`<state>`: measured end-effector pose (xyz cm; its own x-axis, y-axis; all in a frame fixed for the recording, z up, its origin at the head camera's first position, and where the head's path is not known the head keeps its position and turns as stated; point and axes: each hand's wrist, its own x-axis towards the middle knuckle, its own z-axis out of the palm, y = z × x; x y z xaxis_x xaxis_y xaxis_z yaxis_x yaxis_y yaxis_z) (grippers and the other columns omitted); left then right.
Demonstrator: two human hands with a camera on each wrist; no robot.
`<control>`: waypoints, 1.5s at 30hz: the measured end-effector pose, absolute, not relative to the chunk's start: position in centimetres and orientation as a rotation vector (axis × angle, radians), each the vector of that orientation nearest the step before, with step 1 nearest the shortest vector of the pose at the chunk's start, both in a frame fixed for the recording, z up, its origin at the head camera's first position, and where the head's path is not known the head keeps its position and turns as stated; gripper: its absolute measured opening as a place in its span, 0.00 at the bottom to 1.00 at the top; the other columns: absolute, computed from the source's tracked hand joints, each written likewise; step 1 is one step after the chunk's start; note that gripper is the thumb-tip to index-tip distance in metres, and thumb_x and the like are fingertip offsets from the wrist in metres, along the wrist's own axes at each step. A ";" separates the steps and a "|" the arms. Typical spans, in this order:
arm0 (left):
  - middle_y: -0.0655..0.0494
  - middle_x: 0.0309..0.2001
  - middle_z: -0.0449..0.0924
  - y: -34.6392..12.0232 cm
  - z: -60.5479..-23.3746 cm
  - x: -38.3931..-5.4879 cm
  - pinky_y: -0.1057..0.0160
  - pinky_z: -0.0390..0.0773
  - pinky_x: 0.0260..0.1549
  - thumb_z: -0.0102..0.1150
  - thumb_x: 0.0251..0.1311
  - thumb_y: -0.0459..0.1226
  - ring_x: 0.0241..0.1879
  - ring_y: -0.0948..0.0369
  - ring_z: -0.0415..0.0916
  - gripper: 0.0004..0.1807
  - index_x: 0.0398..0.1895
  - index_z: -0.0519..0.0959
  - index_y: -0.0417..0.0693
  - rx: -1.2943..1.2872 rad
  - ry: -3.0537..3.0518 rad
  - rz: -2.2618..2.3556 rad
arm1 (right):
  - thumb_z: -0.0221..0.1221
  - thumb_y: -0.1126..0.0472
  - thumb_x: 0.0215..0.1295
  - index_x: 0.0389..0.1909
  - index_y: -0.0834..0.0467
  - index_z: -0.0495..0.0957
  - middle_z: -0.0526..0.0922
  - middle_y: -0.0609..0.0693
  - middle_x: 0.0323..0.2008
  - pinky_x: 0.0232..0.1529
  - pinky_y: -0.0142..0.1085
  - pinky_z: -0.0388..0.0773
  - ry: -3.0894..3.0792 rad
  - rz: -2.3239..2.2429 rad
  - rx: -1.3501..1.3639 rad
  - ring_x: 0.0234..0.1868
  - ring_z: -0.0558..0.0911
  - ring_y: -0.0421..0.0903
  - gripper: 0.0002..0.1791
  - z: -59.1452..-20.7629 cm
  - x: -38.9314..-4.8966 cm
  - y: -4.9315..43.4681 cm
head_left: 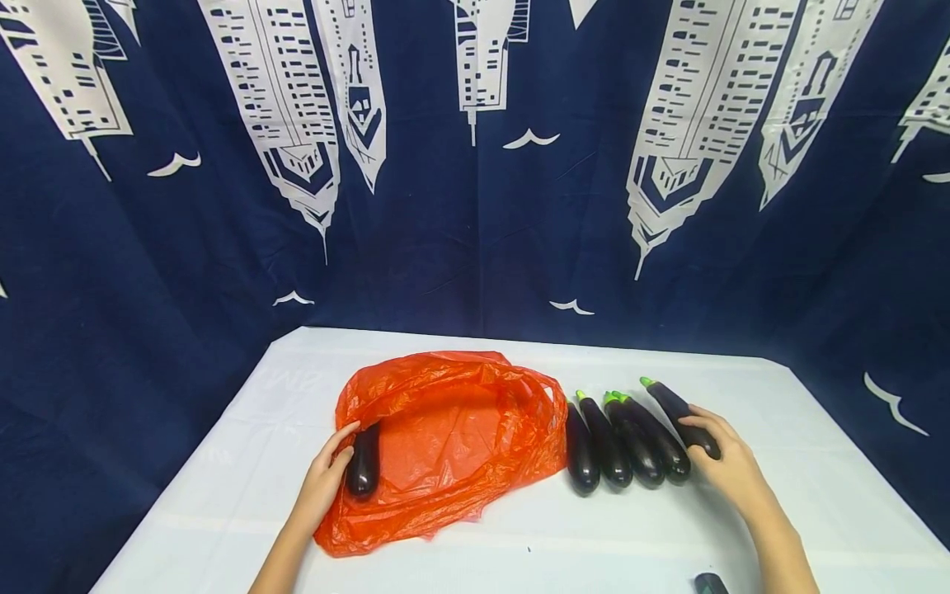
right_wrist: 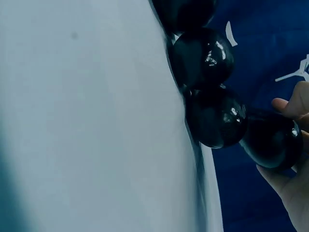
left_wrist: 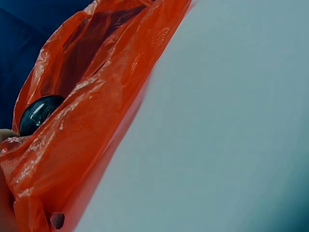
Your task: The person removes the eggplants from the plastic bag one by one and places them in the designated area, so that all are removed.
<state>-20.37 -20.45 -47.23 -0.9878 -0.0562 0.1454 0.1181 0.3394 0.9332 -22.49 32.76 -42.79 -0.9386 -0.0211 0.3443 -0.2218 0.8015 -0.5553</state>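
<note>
An orange-red plastic bag [head_left: 445, 437] lies spread on the table with its mouth wide. My left hand [head_left: 326, 474] grips the bag's left rim, right beside an eggplant [head_left: 363, 466] lying inside; in the left wrist view, that eggplant's rounded end [left_wrist: 38, 113] shows above the rim. At the right, my right hand [head_left: 723, 458] holds another eggplant [head_left: 671, 408] near its rounded end, its green stem pointing away from me. In the right wrist view, thumb and fingers wrap this eggplant [right_wrist: 273, 140]. Several more eggplants [head_left: 616, 450] lie in a row between bag and right hand.
The white table [head_left: 564, 540] carries everything. Behind it hangs a dark blue curtain [head_left: 475, 231] with white buildings and birds. A small dark object [head_left: 710, 583] sits at the front edge, near the right forearm.
</note>
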 end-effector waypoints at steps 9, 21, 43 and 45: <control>0.41 0.67 0.55 -20.4 -47.2 -20.4 0.40 0.50 0.64 0.38 0.68 0.38 0.67 0.46 0.49 0.22 0.65 0.60 0.46 -0.057 -2.444 -1.722 | 0.47 0.63 0.61 0.56 0.61 0.68 0.63 0.66 0.61 0.53 0.69 0.53 -2.692 0.905 0.131 0.60 0.59 0.72 0.21 -43.8 -22.6 33.5; 0.41 0.67 0.56 -20.3 -47.2 -20.5 0.40 0.50 0.64 0.39 0.68 0.38 0.67 0.46 0.50 0.22 0.65 0.61 0.46 -0.051 -2.448 -1.720 | 0.47 0.65 0.61 0.57 0.62 0.67 0.60 0.67 0.63 0.56 0.70 0.47 -2.659 1.066 0.048 0.63 0.55 0.72 0.22 -45.4 -22.9 33.9; 0.41 0.67 0.57 -20.3 -47.2 -20.4 0.41 0.51 0.64 0.39 0.68 0.38 0.67 0.46 0.51 0.22 0.64 0.62 0.47 -0.029 -2.451 -1.702 | 0.45 0.62 0.64 0.58 0.61 0.66 0.56 0.67 0.65 0.55 0.70 0.47 -2.732 1.040 0.018 0.64 0.52 0.71 0.21 -45.8 -22.9 33.9; 0.41 0.67 0.57 -20.3 -47.2 -20.5 0.41 0.51 0.64 0.39 0.68 0.38 0.67 0.46 0.52 0.22 0.64 0.62 0.47 -0.030 -2.449 -1.699 | 0.45 0.62 0.65 0.59 0.61 0.65 0.56 0.67 0.65 0.55 0.70 0.47 -2.734 1.040 0.028 0.64 0.52 0.71 0.21 -45.7 -22.9 33.8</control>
<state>-20.46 -20.30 -47.16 -0.9869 -0.0745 0.1428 0.1077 0.3544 0.9289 -22.88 33.84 -45.72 -0.9766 0.0582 0.2069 -0.0941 0.7499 -0.6548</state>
